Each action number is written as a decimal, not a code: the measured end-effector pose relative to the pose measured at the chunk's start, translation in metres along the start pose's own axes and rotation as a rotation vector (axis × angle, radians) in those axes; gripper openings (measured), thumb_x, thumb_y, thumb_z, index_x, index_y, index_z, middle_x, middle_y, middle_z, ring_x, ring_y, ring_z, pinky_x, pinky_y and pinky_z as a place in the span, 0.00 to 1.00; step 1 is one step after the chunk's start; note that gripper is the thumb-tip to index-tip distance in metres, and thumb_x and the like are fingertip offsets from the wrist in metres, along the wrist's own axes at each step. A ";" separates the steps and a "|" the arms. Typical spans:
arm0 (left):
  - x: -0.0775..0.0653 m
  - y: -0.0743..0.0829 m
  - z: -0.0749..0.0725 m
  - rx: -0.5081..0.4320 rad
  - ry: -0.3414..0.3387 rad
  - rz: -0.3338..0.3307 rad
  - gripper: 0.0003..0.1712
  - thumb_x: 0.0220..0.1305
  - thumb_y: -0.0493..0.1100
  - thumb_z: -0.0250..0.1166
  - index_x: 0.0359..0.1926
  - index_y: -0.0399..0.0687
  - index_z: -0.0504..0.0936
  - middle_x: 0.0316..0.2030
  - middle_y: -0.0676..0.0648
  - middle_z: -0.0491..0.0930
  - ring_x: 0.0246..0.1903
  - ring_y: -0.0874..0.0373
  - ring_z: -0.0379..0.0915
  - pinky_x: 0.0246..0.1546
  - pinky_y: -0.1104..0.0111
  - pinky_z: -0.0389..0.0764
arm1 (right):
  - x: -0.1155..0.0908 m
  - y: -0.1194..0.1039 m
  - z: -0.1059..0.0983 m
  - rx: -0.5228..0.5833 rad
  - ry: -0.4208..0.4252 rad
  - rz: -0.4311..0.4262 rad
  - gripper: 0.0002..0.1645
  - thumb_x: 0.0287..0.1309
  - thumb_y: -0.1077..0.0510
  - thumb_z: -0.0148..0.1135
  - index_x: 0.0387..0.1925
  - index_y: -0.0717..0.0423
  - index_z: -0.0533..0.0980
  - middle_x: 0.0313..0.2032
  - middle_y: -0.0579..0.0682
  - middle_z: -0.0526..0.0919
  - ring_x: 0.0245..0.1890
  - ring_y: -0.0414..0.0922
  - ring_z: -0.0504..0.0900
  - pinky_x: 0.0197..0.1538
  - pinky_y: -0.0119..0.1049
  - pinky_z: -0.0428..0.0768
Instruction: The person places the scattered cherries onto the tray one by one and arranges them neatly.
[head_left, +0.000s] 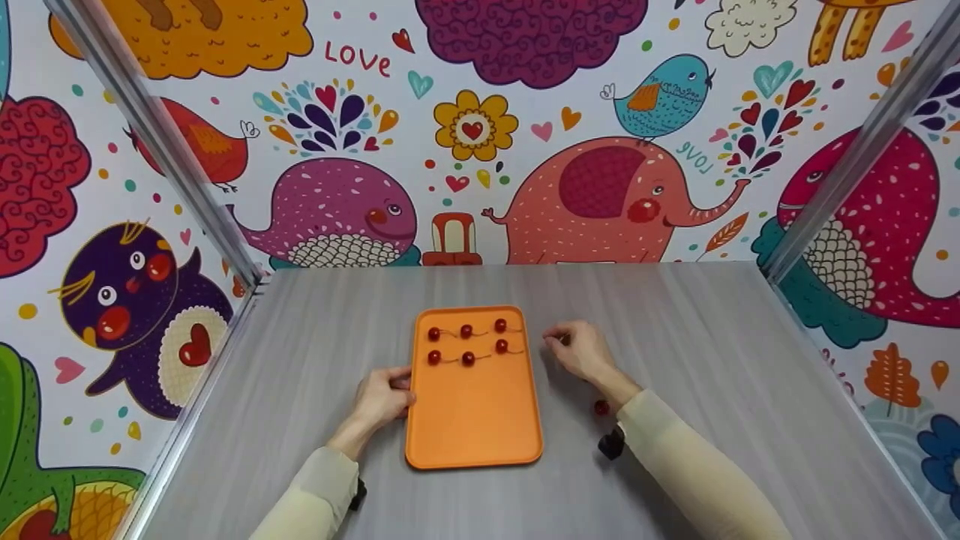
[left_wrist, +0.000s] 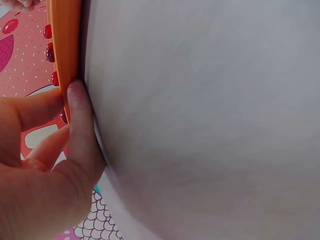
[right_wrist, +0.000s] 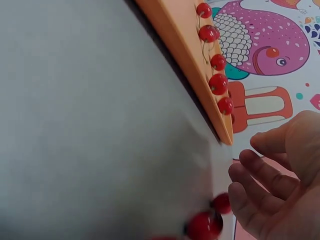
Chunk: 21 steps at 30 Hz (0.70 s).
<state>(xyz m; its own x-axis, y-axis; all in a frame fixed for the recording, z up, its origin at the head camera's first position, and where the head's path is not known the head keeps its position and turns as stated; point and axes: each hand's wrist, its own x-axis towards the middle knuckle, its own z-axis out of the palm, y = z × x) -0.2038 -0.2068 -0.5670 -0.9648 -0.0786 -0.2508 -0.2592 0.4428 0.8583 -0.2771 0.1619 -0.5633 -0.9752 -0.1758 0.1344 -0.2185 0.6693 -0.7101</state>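
An orange tray point(head_left: 472, 420) lies in front of me, with red cherries point(head_left: 466, 330) in two rows on its far half, stems pointing right. At the tray's left edge, my left hand point(head_left: 382, 396) pinches the rim; in the left wrist view its thumb point(left_wrist: 80, 115) lies along the outer side. My right hand point(head_left: 585, 351) is just right of the tray, over the table. Its fingers point(right_wrist: 265, 175) are loosely bent and apart from the thumb, with nothing seen between them in the right wrist view. Loose cherries point(right_wrist: 204, 225) lie beneath it.
Another loose cherry point(head_left: 601, 407) sits on the grey table point(head_left: 315, 322) beside my right wrist. A wall with printed animals point(head_left: 600, 202) stands behind the table, and metal posts point(head_left: 832, 165) rise at its back corners.
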 end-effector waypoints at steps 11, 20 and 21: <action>0.001 -0.002 0.001 0.007 0.008 0.011 0.37 0.60 0.26 0.69 0.72 0.34 0.83 0.43 0.42 0.86 0.33 0.57 0.83 0.31 0.68 0.89 | -0.008 0.011 -0.034 -0.058 -0.041 -0.017 0.12 0.77 0.61 0.66 0.50 0.61 0.92 0.44 0.56 0.96 0.37 0.44 0.88 0.43 0.40 0.87; -0.001 -0.001 0.001 0.004 0.003 0.002 0.36 0.61 0.26 0.69 0.73 0.34 0.83 0.44 0.41 0.86 0.33 0.58 0.84 0.33 0.65 0.92 | -0.020 0.019 -0.061 -0.109 -0.049 -0.019 0.12 0.78 0.61 0.67 0.50 0.61 0.92 0.45 0.59 0.95 0.36 0.44 0.84 0.39 0.36 0.82; -0.001 -0.001 0.001 0.004 0.002 0.002 0.36 0.60 0.26 0.69 0.72 0.34 0.83 0.44 0.41 0.86 0.33 0.57 0.84 0.33 0.65 0.92 | -0.022 0.020 -0.063 -0.120 -0.047 -0.030 0.11 0.77 0.61 0.67 0.49 0.61 0.92 0.45 0.59 0.95 0.36 0.44 0.84 0.40 0.35 0.82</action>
<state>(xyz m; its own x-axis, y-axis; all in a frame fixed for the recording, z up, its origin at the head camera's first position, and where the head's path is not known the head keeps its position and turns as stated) -0.2029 -0.2065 -0.5679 -0.9656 -0.0795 -0.2477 -0.2567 0.4464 0.8572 -0.2626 0.2252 -0.5369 -0.9662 -0.2282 0.1198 -0.2525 0.7443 -0.6183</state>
